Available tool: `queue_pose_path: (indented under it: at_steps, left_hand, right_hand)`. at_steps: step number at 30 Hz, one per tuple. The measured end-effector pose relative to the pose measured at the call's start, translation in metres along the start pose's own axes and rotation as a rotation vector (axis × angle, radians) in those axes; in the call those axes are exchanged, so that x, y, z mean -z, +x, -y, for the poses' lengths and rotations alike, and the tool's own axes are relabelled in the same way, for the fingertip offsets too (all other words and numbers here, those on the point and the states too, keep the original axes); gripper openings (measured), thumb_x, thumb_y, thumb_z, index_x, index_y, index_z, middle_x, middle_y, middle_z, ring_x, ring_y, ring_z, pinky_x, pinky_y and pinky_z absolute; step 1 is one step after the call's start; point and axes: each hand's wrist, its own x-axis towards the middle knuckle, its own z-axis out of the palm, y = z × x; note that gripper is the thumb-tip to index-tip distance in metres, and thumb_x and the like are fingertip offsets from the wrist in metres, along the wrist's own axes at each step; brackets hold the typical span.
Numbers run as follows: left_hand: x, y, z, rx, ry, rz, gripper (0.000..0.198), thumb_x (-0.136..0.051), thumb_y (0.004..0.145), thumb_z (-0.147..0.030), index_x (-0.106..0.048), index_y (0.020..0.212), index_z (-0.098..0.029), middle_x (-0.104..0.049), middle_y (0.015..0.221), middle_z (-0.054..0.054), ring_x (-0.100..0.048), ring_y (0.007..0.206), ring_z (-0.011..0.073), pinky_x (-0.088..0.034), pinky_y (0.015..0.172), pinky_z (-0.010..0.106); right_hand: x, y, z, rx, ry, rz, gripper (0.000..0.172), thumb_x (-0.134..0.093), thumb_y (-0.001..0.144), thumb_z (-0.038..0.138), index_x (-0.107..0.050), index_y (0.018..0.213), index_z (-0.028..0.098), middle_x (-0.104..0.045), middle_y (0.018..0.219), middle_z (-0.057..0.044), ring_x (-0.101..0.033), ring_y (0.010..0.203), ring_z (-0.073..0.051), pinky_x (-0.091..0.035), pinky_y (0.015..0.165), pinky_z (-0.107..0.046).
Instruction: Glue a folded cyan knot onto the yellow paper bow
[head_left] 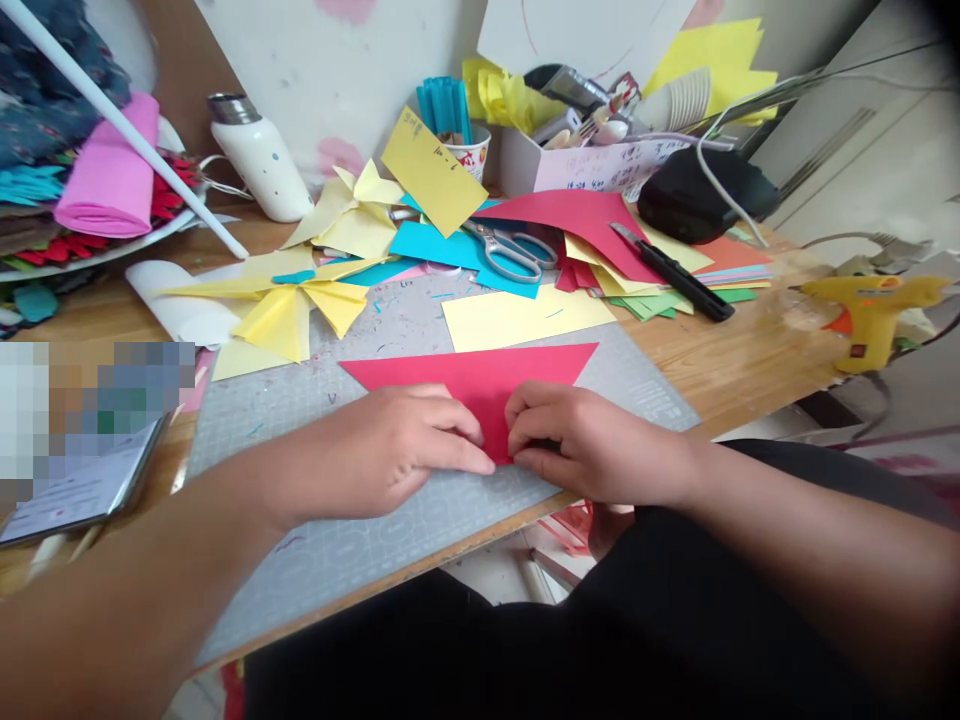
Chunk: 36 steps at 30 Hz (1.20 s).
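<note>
A sheet of red paper (480, 370), wide along its far edge and tapering to slanted sides, lies on the grey cutting mat (300, 570). My left hand (397, 445) is closed at the paper's near left side, thumb pressed along the lower edge. Opposite it, my right hand (592, 445) pinches the near right part with bent fingers. The fingertips of both hands almost meet, and they hide much of the sheet's lower half. Just beyond the red sheet rests a pale yellow paper strip (525, 318).
Scissors (514, 255) and a black utility knife (675, 275) lie on coloured papers behind the mat. Folded yellow paper pieces (277, 310) and a white bottle (262, 160) stand left. A phone (90, 480) is near my left forearm; a yellow glue gun (870, 310) sits far right.
</note>
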Motion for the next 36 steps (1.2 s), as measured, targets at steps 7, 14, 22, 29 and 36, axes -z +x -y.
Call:
queue_pose_path:
  at_steps: [7,14,22,29,36]
  left_hand:
    - [-0.003,0.000,-0.001,-0.005,0.082,0.034,0.051,-0.044,0.080,0.001,-0.067,0.113,-0.031,-0.063,0.102,0.005,-0.055,0.086,0.0185,-0.044,0.073,0.029]
    - [-0.004,0.000,0.000,0.007,0.073,0.053,0.050,-0.044,0.078,0.002,-0.068,0.110,-0.029,-0.063,0.103,0.004,-0.054,0.090,0.0195,-0.043,0.076,0.030]
    - [-0.006,0.001,0.001,0.017,0.058,0.058,0.045,-0.046,0.075,0.001,-0.069,0.101,-0.028,-0.061,0.106,0.003,-0.053,0.090,0.0201,-0.042,0.076,0.030]
    - [-0.008,0.001,-0.001,0.037,0.081,0.047,0.044,-0.044,0.075,0.002,-0.070,0.096,-0.027,-0.061,0.102,0.003,-0.051,0.086,0.0195,-0.041,0.072,0.031]
    - [-0.009,0.001,0.001,0.017,0.121,0.026,0.050,-0.043,0.075,0.004,-0.068,0.104,-0.028,-0.062,0.107,0.003,-0.052,0.089,0.0187,-0.042,0.074,0.030]
  right_hand:
    - [-0.003,0.005,0.012,-0.175,-0.063,0.042,0.015,-0.054,0.082,0.007,-0.057,0.068,0.013,-0.053,0.085,-0.005,-0.049,0.078,-0.013,-0.043,0.071,-0.026]
    - [-0.011,0.008,0.014,-0.202,-0.172,0.039,0.015,-0.051,0.080,0.006,-0.055,0.068,0.013,-0.051,0.086,-0.007,-0.048,0.081,-0.015,-0.043,0.075,-0.029]
    - [-0.013,0.014,0.019,-0.244,-0.289,0.044,0.013,-0.050,0.078,0.008,-0.056,0.067,0.012,-0.051,0.084,-0.008,-0.048,0.075,-0.015,-0.043,0.070,-0.029]
    - [-0.017,0.017,0.016,-0.211,-0.335,0.022,0.011,-0.051,0.075,0.011,-0.055,0.064,0.012,-0.049,0.079,-0.008,-0.046,0.074,-0.016,-0.040,0.067,-0.028]
    - [-0.010,0.011,0.012,-0.285,-0.302,0.043,0.021,-0.056,0.077,0.016,-0.053,0.056,0.014,-0.048,0.085,-0.007,-0.045,0.080,-0.017,-0.038,0.076,-0.035]
